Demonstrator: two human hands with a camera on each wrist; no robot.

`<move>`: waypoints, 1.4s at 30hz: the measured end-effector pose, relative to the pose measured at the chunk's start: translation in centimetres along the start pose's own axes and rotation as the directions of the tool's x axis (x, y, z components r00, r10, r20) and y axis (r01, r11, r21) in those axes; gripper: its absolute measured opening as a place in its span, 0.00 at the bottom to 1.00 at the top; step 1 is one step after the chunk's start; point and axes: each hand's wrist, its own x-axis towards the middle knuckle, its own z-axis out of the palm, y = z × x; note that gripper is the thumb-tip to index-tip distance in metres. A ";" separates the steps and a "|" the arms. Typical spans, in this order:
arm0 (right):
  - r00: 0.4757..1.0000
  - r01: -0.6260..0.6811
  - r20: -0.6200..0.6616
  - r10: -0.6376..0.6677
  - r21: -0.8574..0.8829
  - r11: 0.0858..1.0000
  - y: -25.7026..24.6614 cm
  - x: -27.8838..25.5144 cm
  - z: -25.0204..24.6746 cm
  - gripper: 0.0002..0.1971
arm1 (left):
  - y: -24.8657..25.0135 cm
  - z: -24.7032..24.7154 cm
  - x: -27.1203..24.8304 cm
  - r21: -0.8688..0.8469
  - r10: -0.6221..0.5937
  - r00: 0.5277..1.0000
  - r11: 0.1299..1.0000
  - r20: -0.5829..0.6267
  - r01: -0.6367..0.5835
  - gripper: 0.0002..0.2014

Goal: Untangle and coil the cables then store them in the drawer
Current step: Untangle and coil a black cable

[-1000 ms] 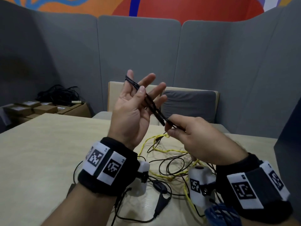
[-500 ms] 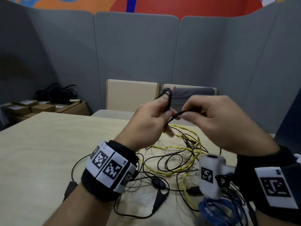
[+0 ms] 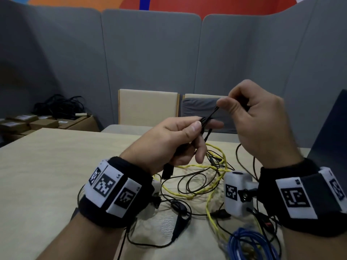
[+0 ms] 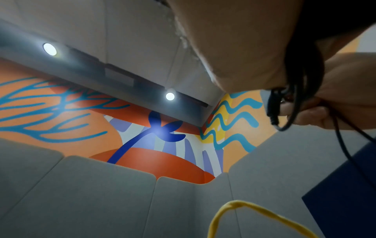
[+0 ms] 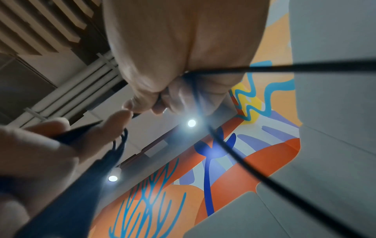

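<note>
**Winding a thin black cable into a small bundle above the desk**

The left hand (image 3: 174, 139) is curled around a short bundle of folded black cable (image 3: 205, 120), thumb pressing the strands against the fingers. A black plug (image 3: 167, 170) hangs below its palm. At two o'clock from it, the right hand (image 3: 257, 117) pinches the same cable's running strand between thumb and forefinger, raised slightly higher.

To do this step well, judging from the grip: keep the left thumb clamped so the loops stay even, feed slack with the right hand under light tension, and lift the strand clear of the pile.

Below the hands, at six o'clock, loose black wires cross a yellow cable (image 3: 210, 186) on the pale desk (image 3: 47, 166). A blue cable (image 3: 249, 243) lies at five o'clock. No drawer is visible.
</note>
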 end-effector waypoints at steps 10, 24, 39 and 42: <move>0.973 -0.097 0.213 0.084 0.051 0.994 0.6 -0.4 1.1 0.06 | 0.3 0.1 -0.2 -0.402 0.158 0.986 0.901 -0.049 -0.164 0.21; 0.721 -0.125 0.632 0.283 -0.284 0.951 0.9 -1.2 2.0 0.11 | 1.2 -0.5 0.8 -0.400 0.199 0.870 0.826 -0.452 -0.397 0.26; 0.878 -0.003 0.478 0.002 -0.001 1.000 -0.2 -0.4 -0.2 0.08 | -1.5 -0.2 1.7 0.255 0.310 0.784 0.946 -0.538 -0.199 0.29; 0.876 -0.052 0.482 0.002 0.090 0.995 -0.6 -0.5 0.0 0.10 | -1.9 0.2 1.5 0.431 0.289 0.844 0.899 -0.452 -0.077 0.31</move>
